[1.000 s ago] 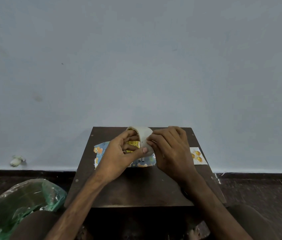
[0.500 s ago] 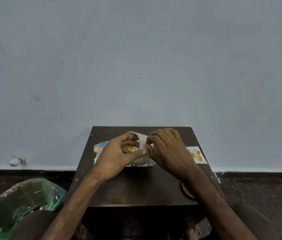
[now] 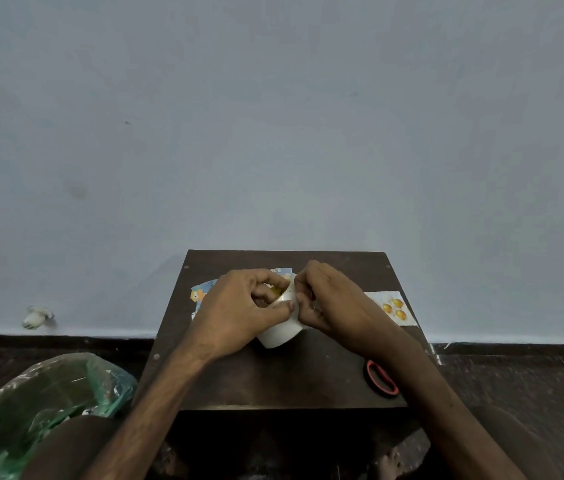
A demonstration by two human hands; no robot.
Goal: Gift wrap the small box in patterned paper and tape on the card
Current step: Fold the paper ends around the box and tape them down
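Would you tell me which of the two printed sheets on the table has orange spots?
The white card at the table's right edge; the other, the blue patterned paper, lies partly under the left hand.

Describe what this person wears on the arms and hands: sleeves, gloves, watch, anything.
Nothing worn shows. The left hand and right hand are ungloved. The left forearm and right forearm are bare down to the bottom edge of the picture, with no sleeve, watch or bracelet. Whether any fingers carry a ring is too small to tell.
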